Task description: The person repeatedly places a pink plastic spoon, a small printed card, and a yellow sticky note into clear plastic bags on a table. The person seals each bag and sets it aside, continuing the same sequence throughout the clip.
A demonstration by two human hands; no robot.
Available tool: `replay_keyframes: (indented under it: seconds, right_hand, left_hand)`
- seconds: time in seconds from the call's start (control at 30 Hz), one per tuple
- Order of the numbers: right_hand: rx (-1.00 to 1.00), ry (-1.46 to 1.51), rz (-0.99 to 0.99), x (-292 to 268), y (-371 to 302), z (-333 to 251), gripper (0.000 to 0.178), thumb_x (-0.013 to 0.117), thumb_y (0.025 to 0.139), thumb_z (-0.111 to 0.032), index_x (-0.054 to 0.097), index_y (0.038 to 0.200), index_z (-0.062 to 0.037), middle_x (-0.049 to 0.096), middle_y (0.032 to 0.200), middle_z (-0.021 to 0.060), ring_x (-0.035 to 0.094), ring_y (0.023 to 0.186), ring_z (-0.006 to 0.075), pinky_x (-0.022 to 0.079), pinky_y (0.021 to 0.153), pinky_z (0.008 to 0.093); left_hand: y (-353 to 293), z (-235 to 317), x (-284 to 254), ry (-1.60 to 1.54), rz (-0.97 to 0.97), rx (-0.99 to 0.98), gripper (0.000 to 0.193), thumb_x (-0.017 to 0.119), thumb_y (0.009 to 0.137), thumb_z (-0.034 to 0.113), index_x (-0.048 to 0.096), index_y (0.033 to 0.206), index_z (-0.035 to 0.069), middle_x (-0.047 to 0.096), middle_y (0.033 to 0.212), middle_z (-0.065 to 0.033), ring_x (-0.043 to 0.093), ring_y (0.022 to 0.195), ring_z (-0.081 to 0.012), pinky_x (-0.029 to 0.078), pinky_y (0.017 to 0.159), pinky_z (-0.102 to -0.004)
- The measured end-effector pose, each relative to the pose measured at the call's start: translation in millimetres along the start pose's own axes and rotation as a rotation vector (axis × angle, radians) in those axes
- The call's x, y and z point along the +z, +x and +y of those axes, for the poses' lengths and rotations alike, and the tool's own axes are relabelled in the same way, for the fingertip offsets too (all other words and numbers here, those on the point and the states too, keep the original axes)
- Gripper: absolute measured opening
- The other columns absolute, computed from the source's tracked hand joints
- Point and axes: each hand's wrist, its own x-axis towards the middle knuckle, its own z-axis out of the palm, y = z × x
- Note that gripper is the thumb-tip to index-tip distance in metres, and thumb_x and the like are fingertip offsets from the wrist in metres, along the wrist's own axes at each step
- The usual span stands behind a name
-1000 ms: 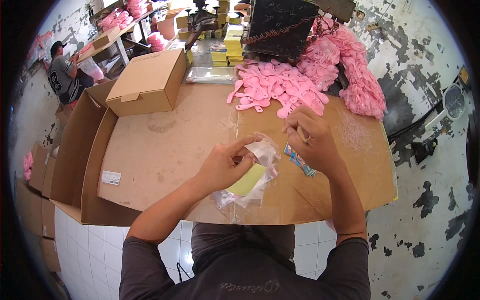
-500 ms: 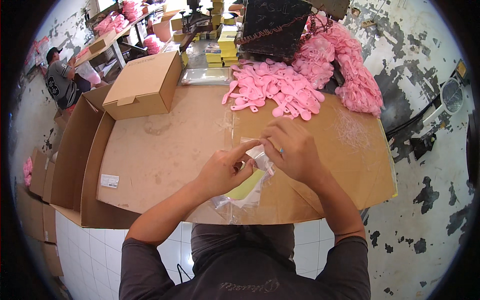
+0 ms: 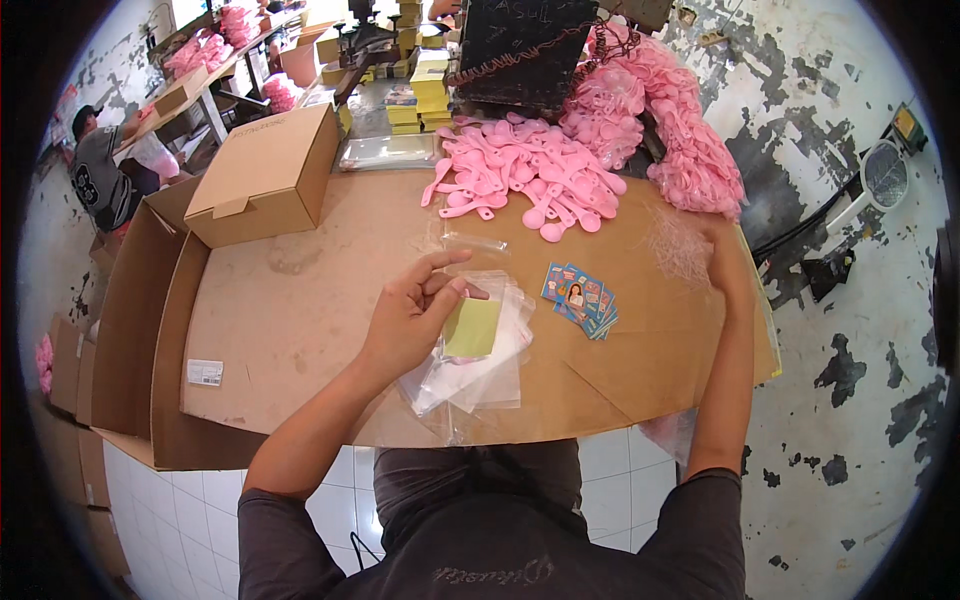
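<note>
My left hand (image 3: 415,310) is over the middle of the cardboard-covered table, thumb and fingers closed on the edge of a clear plastic bag. Inside or against that bag shows a yellow-green card (image 3: 473,328). More flat clear bags (image 3: 495,370) lie spread beneath it. A thin clear plastic strip (image 3: 475,243) rests just beyond my fingertips. Out at the table's right side, my right hand (image 3: 722,258) is beside a tangle of thin clear strips (image 3: 678,248); its fingers are blurred. Between the hands lies a small fanned stack of blue printed cards (image 3: 583,300).
Loose pink scoops (image 3: 525,175) are heaped at the far side, with bagged pink ones (image 3: 695,140) to their right. A closed brown box (image 3: 265,175) and an open carton (image 3: 135,330) stand left. Yellow stacks (image 3: 430,90) stand behind. Another person (image 3: 105,165) works far left.
My right hand has left the clear bag and swung right to the strip tangle, uncovering the blue cards. My left hand keeps the bag, a little farther left. A clear strip now shows beyond it.
</note>
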Motion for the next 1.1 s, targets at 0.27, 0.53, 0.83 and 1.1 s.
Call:
replay_keyframes:
  seconds: [0.27, 0.53, 0.83, 1.1]
  right_hand:
    - [0.447, -0.246, 0.097, -5.9, 13.7, -76.8, 0.031, 0.058, 0.091, 0.003, 0.069, 0.120, -0.0015, 0.072, 0.110, 0.0162, 0.070, 0.097, 0.0272, 0.054, 0.083, 0.0352]
    - [0.124, 0.546, -0.301, 97.4, 52.1, -238.1, 0.028, 0.071, 0.096, -0.013, 0.070, 0.121, -0.0004, 0.073, 0.098, 0.0064, 0.066, 0.086, 0.0131, 0.053, 0.077, 0.0308]
    - [0.425, 1.090, -0.568, 147.2, 70.1, -265.2, 0.024, 0.072, 0.098, -0.007, 0.066, 0.120, 0.0006, 0.070, 0.107, 0.0034, 0.065, 0.094, 0.0097, 0.052, 0.082, 0.0246]
    - [0.434, 1.091, -0.449, 159.0, 61.9, -261.1, 0.020, 0.071, 0.099, -0.010, 0.069, 0.116, 0.0020, 0.072, 0.099, 0.0025, 0.067, 0.088, 0.0072, 0.054, 0.080, 0.0244]
  left_hand:
    - [1.2, -5.9, -5.7, 0.085, 0.040, -0.039, 0.041, 0.057, 0.107, 0.007, 0.050, 0.146, 0.000, 0.078, 0.103, -0.0107, 0.066, 0.091, -0.0063, 0.052, 0.081, -0.0224]
    - [3.3, -17.8, -7.2, -0.006, -0.003, -0.094, 0.047, 0.057, 0.108, 0.010, 0.043, 0.152, 0.001, 0.077, 0.096, -0.0077, 0.065, 0.084, -0.0042, 0.050, 0.074, -0.0204]
    - [0.7, -9.8, -3.1, -0.158, -0.008, -0.131, 0.046, 0.057, 0.109, 0.012, 0.044, 0.151, 0.002, 0.076, 0.105, -0.0076, 0.068, 0.090, -0.0066, 0.053, 0.075, -0.0224]
    - [1.9, -18.5, -3.7, -0.186, 0.000, -0.183, 0.029, 0.063, 0.106, 0.013, 0.066, 0.130, -0.003, 0.075, 0.110, -0.0091, 0.070, 0.097, -0.0100, 0.056, 0.084, -0.0229]
